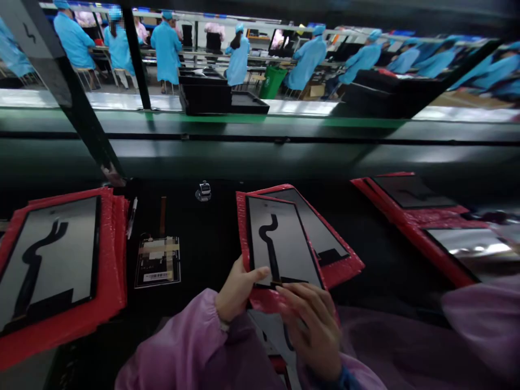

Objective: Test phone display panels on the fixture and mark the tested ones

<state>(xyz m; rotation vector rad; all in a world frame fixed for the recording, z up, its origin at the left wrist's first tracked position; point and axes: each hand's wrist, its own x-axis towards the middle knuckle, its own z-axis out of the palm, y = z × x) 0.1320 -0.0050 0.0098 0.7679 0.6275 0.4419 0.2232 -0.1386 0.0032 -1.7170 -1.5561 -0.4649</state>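
Observation:
A display panel (290, 238) with a grey back and a black curved flex cable (270, 244) lies on a red bubble-wrap sleeve (242, 227), tilted up in front of me. My left hand (239, 287) grips its lower left corner, thumb on the panel's face. At the bottom edge, the curled fingers of my right hand (311, 319) hold the panel near the foot of the cable; the right thumb is hidden. Behind it, partly covered, a second panel (320, 227) rests on red wrap. Below my hands another pale panel shows in part.
Left stands a stack of panels (52, 254) on red sleeves. Beside it are a pen (132, 216), a circuit board (158, 262) with a barcode label, and a small metal tally counter (203, 190). More panels (459, 244) lie right, near a person's pink sleeve (483, 319). Black trays (207, 92) stand beyond.

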